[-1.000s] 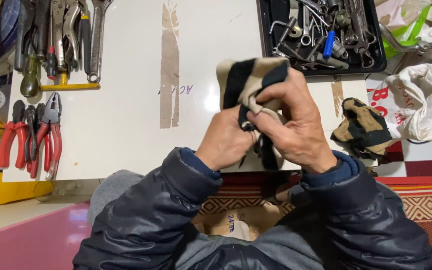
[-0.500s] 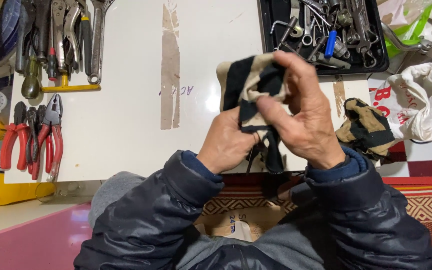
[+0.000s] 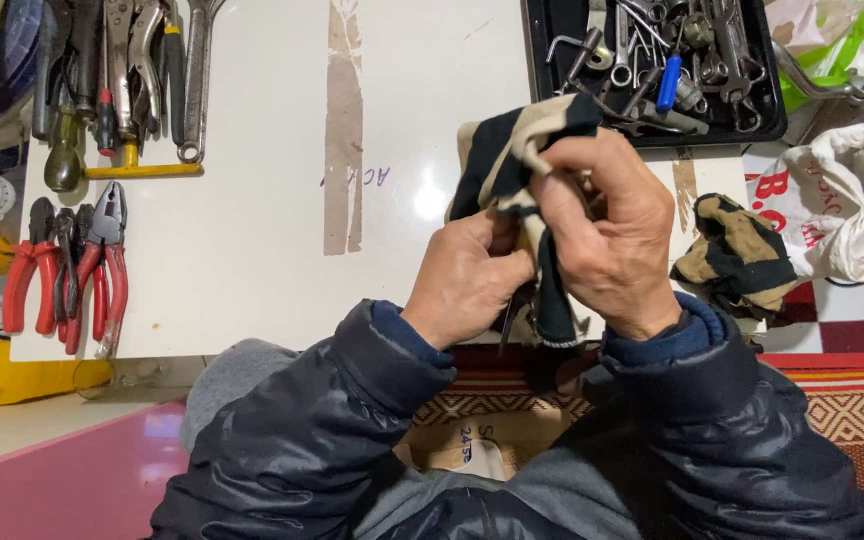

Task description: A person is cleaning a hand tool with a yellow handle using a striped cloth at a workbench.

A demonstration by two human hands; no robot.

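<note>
The left hand (image 3: 467,275) and the right hand (image 3: 607,235) both pinch a black-and-beige fabric work glove (image 3: 512,160), held above the white table (image 3: 252,230) near its front edge. A matching crumpled glove (image 3: 737,255) lies at 3 o'clock from the hands. A black tray of metal tools (image 3: 652,60) sits at 12 o'clock, and red-handled pliers (image 3: 67,270) lie at 9 o'clock.

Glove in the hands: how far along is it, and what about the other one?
Nothing looks finished. In hand: the left hand and right hand both grip one black-and-tan glove above the white board; no fingers are inside it as far as I can tell. Left: the second glove lies crumpled to the right, untouched, below the black tool tray.
</note>
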